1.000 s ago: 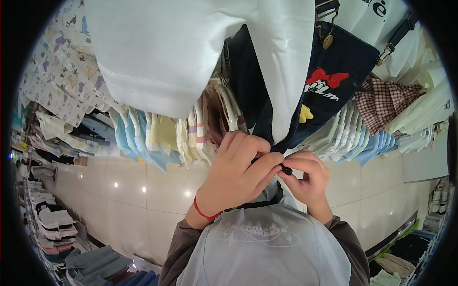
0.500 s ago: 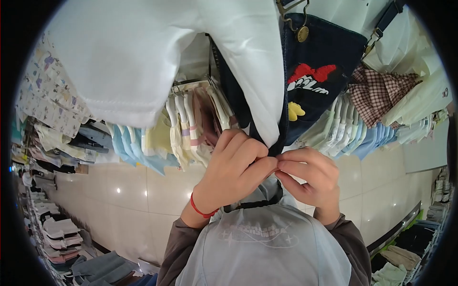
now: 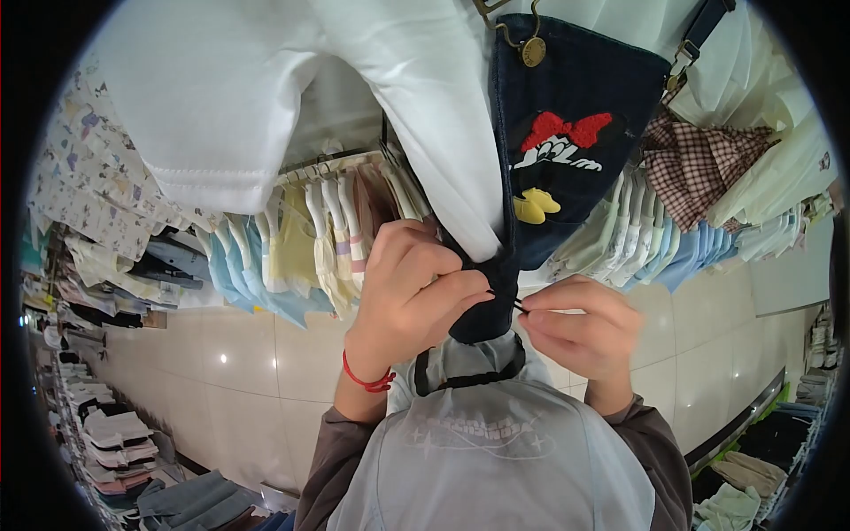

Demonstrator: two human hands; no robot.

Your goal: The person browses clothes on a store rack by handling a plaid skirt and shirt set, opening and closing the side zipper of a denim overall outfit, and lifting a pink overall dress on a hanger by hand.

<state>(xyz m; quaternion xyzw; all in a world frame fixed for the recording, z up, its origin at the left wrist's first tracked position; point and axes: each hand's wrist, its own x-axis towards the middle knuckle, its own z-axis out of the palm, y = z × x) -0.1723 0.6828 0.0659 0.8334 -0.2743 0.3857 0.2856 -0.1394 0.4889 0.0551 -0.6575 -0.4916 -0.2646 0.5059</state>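
Observation:
Navy bib overalls (image 3: 611,97) with a red bow and yellow shoe design hang in front of me, beside a white long-sleeved top (image 3: 239,80). One white sleeve (image 3: 443,168) slants down, and its end meets a dark fold of fabric (image 3: 487,310). My left hand (image 3: 412,288), with a red bracelet at the wrist, is closed on that dark fabric. Just to its right, my right hand (image 3: 580,327) pinches a thin black piece (image 3: 520,306), perhaps a cord or strap end. I cannot tell whether it joins the fabric.
Small garments on hangers (image 3: 332,226) line a rail behind my hands. To the right hang a checked garment (image 3: 686,168) and pale clothes. Folded clothes (image 3: 115,434) are stacked at the lower left, and more (image 3: 748,473) lie at the lower right. The floor is tiled (image 3: 239,372).
My hands have moved apart; the right one drew slightly right with the thin black piece showing. More dark fabric hangs below my left hand. The overalls have shifted left in view.

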